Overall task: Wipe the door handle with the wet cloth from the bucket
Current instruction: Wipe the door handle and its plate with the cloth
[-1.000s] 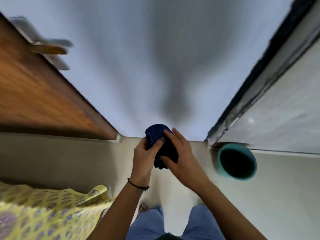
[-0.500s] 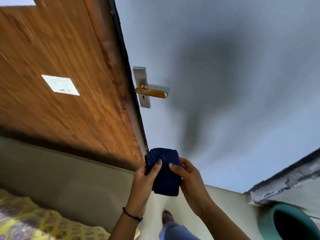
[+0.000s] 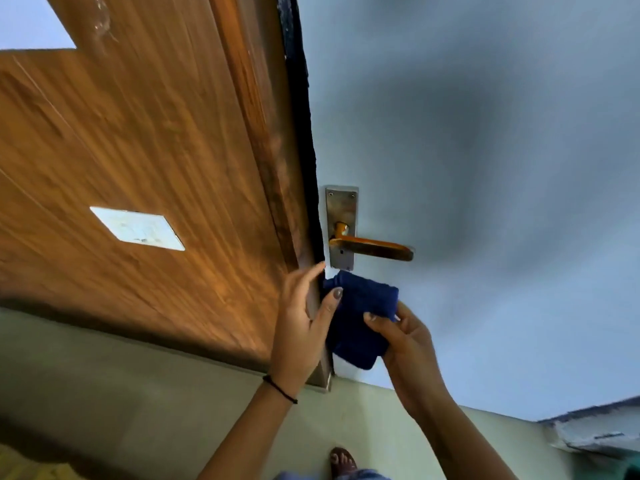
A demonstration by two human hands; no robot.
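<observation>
A folded dark blue cloth [image 3: 360, 318] is held between both hands just below the door handle. My left hand [image 3: 301, 320] grips its left edge with the thumb on top. My right hand [image 3: 403, 337] holds its right side from below. The brass lever handle [image 3: 375, 249] sticks out to the right from a steel backplate [image 3: 341, 206] on the pale blue-grey door [image 3: 485, 168]. The cloth's top edge sits a little under the backplate and is not touching the lever. The bucket is out of view.
A brown wooden door frame [image 3: 156, 150] with a white switch plate [image 3: 136, 228] fills the left. Pale floor [image 3: 138, 410] lies below, with my sandalled foot [image 3: 343, 460] at the bottom edge. A chipped white ledge [image 3: 595, 431] sits at lower right.
The view has tilted up from the floor and the teal bucket to the door handle. Both hands have lifted the cloth up to just beneath the handle.
</observation>
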